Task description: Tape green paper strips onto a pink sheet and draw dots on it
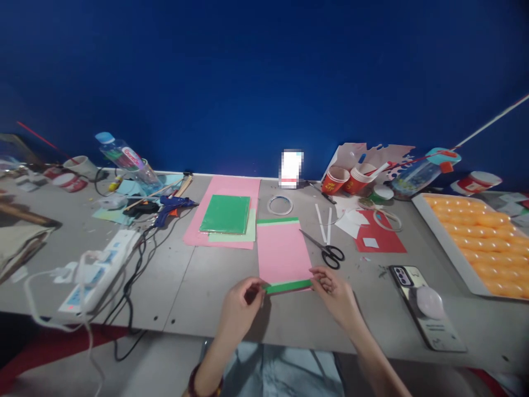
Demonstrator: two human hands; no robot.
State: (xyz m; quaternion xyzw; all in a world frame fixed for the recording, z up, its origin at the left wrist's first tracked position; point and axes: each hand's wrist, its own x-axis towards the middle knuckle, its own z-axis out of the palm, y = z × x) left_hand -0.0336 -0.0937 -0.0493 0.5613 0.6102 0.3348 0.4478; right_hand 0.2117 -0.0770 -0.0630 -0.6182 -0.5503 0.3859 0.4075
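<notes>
Broadly, the grey bench (206, 286) carries everything, with one tray of orange balls (417, 203) at three o'clock from the hands and one large pink sheet (219, 187) at eleven o'clock, a green paper stack (226, 214) lying on it. Straight ahead at twelve o'clock lies the smaller pink sheet (283, 253), whose near edge is turned up into a green flap (288, 286) that sits between the two hands. The left hand (242, 303) is closed in a pinch on the flap's left end, and the right hand (336, 295) is closed in a pinch on its right end, fingertips down on the paper. To fold it well, I judge that both ends should be kept level so the flap stays even in width, and the crease pressed from the ends toward the middle while the sheet lies flat. Counting the rest: one power strip (103, 264) at nine o'clock, one phone (425, 306) at four o'clock, one pair of scissors (326, 251) at one o'clock, two stacks of red cups (335, 179) beyond them, one tape ring (280, 205) at twelve o'clock, and two white strips (320, 223) beside the scissors.
</notes>
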